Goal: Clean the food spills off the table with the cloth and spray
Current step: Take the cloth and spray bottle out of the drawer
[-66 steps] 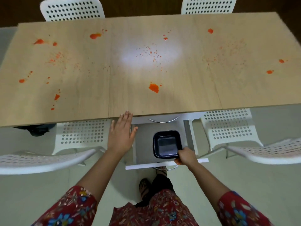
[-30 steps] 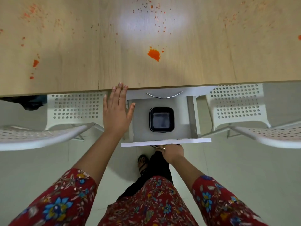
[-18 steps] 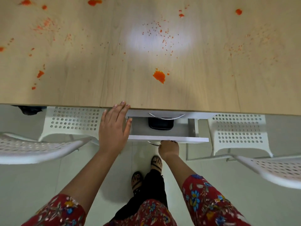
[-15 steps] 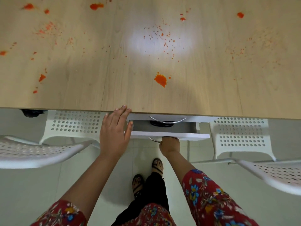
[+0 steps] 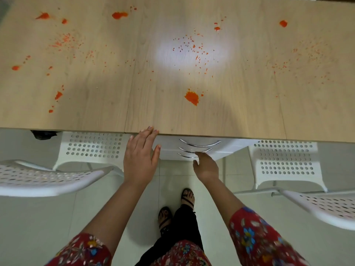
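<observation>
L hand [image 5: 141, 158] flat, fingers straight, tips touching front edge of light wooden desk [image 5: 96, 116]. R hand [image 5: 206, 167] at lowest curved chrome handle [image 5: 186, 156] of white drawer unit [image 5: 228, 148] under desk. Its fingers are hidden, maybe hooked on it, so can't tell grip. Orange food spills [image 5: 192, 97] scattered across desk top, biggest blob just beyond hands. White perforated plastic chairs [image 5: 92, 148] either side.

The room is evenly bright, and the light comes softly from above. A white glare patch [image 5: 192, 52] lies on the middle of the table [image 5: 249, 112], with dim grey shadows around it. A faint shadow also lies on the floor [image 5: 28, 227]. The table edge bends at the sides. The right chair [image 5: 326, 210] looks smeared and out of focus.
</observation>
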